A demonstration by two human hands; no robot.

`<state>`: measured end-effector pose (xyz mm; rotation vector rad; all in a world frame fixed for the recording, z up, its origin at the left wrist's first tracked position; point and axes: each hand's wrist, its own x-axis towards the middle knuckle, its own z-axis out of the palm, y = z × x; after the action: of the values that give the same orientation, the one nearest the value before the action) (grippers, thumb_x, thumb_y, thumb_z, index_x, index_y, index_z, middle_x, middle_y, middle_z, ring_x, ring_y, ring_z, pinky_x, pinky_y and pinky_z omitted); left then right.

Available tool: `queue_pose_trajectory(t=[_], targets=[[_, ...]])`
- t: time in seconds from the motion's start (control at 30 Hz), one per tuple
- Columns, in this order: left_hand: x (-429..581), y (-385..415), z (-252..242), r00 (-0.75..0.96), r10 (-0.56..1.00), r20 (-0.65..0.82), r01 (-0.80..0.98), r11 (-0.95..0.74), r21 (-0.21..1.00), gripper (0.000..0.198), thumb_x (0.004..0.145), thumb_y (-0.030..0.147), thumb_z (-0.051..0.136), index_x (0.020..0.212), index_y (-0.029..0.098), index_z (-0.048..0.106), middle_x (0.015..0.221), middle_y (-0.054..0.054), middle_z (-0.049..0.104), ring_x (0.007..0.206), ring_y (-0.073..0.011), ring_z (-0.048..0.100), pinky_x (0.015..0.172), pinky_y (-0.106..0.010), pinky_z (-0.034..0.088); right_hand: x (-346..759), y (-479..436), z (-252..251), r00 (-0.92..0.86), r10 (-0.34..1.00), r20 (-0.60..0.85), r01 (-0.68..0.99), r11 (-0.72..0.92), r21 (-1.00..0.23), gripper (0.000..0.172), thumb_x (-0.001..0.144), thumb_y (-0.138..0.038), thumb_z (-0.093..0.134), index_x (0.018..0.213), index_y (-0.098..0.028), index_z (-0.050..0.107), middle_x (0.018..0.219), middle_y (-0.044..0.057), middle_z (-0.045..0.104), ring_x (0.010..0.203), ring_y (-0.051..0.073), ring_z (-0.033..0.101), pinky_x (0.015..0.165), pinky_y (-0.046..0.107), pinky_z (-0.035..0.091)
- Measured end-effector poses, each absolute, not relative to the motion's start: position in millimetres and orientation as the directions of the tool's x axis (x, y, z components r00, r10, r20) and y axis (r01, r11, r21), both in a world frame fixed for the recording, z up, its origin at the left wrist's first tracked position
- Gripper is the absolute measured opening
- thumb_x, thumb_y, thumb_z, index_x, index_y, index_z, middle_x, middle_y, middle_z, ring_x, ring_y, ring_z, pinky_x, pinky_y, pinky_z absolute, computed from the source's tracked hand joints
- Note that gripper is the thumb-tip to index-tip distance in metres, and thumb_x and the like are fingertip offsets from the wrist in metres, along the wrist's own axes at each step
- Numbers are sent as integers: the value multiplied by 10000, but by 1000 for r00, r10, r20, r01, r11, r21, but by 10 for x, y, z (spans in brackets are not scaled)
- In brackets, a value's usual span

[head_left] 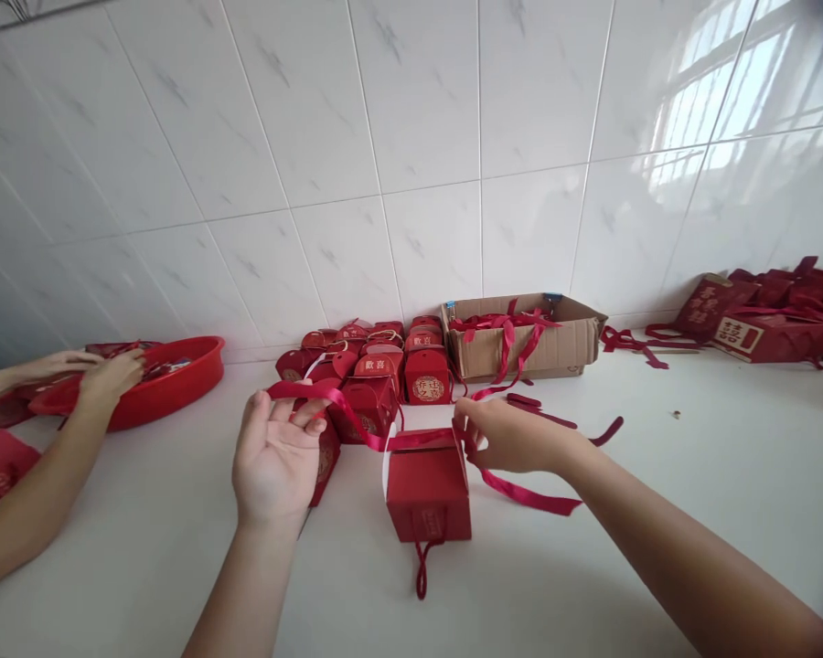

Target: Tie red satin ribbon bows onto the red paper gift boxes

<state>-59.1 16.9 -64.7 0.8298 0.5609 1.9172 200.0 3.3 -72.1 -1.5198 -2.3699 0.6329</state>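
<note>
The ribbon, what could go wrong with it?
The ribbon might slip off the left hand, which looks open. A hard pull from the right hand might tip the box, since the ribbon runs across its top.

- A red basin [171, 402] is sitting at the left of the frame.
- A cardboard carton [555, 355] is standing open, right of centre.
- Red boxes with looped handles [782, 334] are lying heaped at the far right.
- Marbled white wall tiles [425, 100] are filling the upper frame, mirroring a barred window [700, 100] at upper right.
- A white surface [658, 567] is spanning the lower frame.
</note>
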Motion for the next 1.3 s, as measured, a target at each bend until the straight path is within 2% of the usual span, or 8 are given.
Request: queue_pose_trajectory(t=[0.17, 0.4, 0.57, 0.8, 0.9, 1.0, 1.17, 1.3], targets=[[-634, 104, -523, -385, 859, 339, -499, -502, 706, 99, 811, 290, 577, 769, 206, 543, 808, -44, 711, 597, -139, 618, 486, -220, 448, 2205, 144, -620, -450, 881, -144, 798, 325, -508, 111, 742, -308, 577, 739, -201, 551, 713, 19, 628, 579, 141, 547, 452, 234, 353], [-656, 93, -369, -405, 856, 321, -468, -496, 731, 151, 819, 238, 554, 689, 210, 481, 728, -48, 714, 688, -155, 635, 483, -207, 406, 2655, 71, -416, -449, 854, -262, 788, 241, -567, 483, 735, -629, 578, 590, -171, 532, 565, 6, 555, 533, 122, 505, 484, 242, 330], [-679, 49, -218, -373, 844, 384, -446, -526, 724, 109, 845, 215, 538, 739, 197, 519, 709, -30, 698, 640, -126, 600, 437, -188, 343, 2862, 33, -376, -479, 852, -210, 726, 249, -641, 509, 803, -605, 521, 548, -165, 496, 482, -30, 428, 458, 79, 361, 441, 240, 235], [-597, -21, 37, -346, 828, 441, -375, -552, 744, 168, 857, 159, 500, 691, 160, 524, 653, -30, 652, 677, -132, 609, 451, -195, 372, 2792, 111, -409, -640, 743, 196, 161, 379, -911, 340, 834, -391, 607, 585, -162, 571, 678, 2, 557, 609, 99, 461, 601, 258, 382], [-525, -40, 114, -279, 830, 483, -330, -555, 763, 167, 841, 144, 509, 676, 162, 529, 650, -35, 646, 621, -127, 590, 415, -193, 354, 2573, 159, -485, -553, 756, 351, -139, 332, -933, 329, 846, -368, 595, 582, -172, 612, 908, 51, 650, 841, 160, 567, 776, 309, 434], [-437, -56, 173, -208, 827, 523, -301, -563, 770, 196, 848, 141, 501, 656, 165, 532, 647, -36, 636, 615, -123, 585, 416, -188, 366, 2343, 175, -550, -462, 773, 434, -348, 293, -891, 287, 860, -371, 574, 656, -196, 674, 906, 52, 680, 914, 182, 593, 838, 325, 443], [-297, -35, 211, -85, 802, 591, -267, -589, 762, 153, 816, 180, 589, 668, 144, 606, 662, -32, 622, 612, -109, 576, 442, -184, 390, 2137, 112, -556, -338, 779, 527, -496, 329, -804, 329, 870, -482, 509, 804, -235, 716, 882, 39, 692, 838, 196, 637, 821, 359, 482], [-224, 10, 203, -32, 796, 604, -230, -594, 771, 92, 750, 214, 692, 699, 139, 676, 668, -21, 632, 606, -88, 574, 466, -170, 417, 2079, 36, -562, -215, 791, 572, -401, 463, -791, 235, 840, -350, 597, 1033, -255, 692, 952, 30, 711, 910, 200, 645, 868, 372, 484]])
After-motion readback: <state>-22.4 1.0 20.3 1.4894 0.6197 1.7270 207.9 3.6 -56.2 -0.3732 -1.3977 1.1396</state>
